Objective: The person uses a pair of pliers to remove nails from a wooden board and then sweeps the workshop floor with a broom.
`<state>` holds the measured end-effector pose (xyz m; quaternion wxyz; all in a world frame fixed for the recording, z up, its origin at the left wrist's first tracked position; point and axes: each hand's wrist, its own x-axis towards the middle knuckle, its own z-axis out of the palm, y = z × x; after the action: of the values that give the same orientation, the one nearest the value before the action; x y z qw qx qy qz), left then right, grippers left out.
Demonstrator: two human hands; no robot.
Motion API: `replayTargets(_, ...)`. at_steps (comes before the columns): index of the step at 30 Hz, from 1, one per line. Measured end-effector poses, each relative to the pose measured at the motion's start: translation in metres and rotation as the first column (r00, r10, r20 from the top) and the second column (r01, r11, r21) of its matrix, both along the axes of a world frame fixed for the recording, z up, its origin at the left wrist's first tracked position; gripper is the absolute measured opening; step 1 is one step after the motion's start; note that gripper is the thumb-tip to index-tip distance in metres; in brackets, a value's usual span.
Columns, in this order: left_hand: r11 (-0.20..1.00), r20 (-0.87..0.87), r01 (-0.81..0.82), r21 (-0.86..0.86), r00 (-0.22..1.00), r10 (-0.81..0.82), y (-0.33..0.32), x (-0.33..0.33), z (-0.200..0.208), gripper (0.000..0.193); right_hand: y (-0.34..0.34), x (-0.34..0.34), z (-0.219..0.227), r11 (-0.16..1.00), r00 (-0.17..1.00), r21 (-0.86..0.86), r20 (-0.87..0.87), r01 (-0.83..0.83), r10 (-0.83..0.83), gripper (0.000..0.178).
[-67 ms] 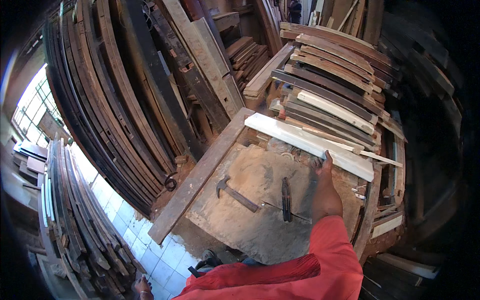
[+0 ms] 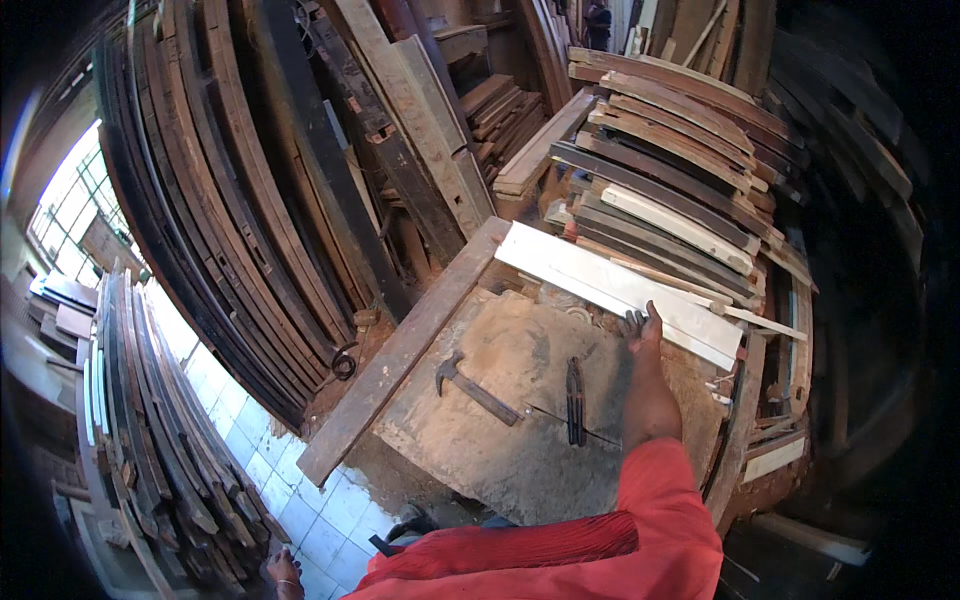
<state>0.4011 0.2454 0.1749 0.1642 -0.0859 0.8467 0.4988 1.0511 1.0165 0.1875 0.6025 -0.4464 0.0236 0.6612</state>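
A long white board (image 2: 610, 290) lies across the far side of the worktable (image 2: 490, 325). My right hand (image 2: 643, 328) is at the board's near edge, toward its right end, with the fingers spread and not wrapped round it. On the dusty tabletop nearer to me lie a claw hammer (image 2: 477, 392), a dark pair of pincers (image 2: 575, 400) and a thin dark rod (image 2: 555, 414). My left hand (image 2: 284, 570) hangs low at the left, away from the table, beside a stack of long timber; its fingers are small and partly cut off from sight.
A brown plank (image 2: 405, 355) runs along the table's left side. Behind the white board rises a pile of wooden beams (image 2: 680, 140). Tall dark planks (image 2: 215, 200) lean at the left, and more long timber (image 2: 150, 430) stands over the tiled floor (image 2: 300, 505).
The white board has tipped so that more of its broad face shows. My right hand's fingers have spread apart at its edge. The hammer and pincers stay where they were.
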Motion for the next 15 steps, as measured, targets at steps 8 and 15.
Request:
replayTargets(8,0.923,0.096,0.332,-0.196,0.943,-0.319,-0.011,0.005,0.007,0.024,-0.055,-0.091,0.038,0.911,0.988,0.384,0.039,-0.151,0.147,0.075)
replayTargets(15,0.786,0.129,0.595,-0.17,0.804,-0.581,-0.001,-0.008,-0.01,0.034,-0.226,-0.142,-0.006,0.954,0.759,0.286,0.64,-0.093,-0.118,0.018)
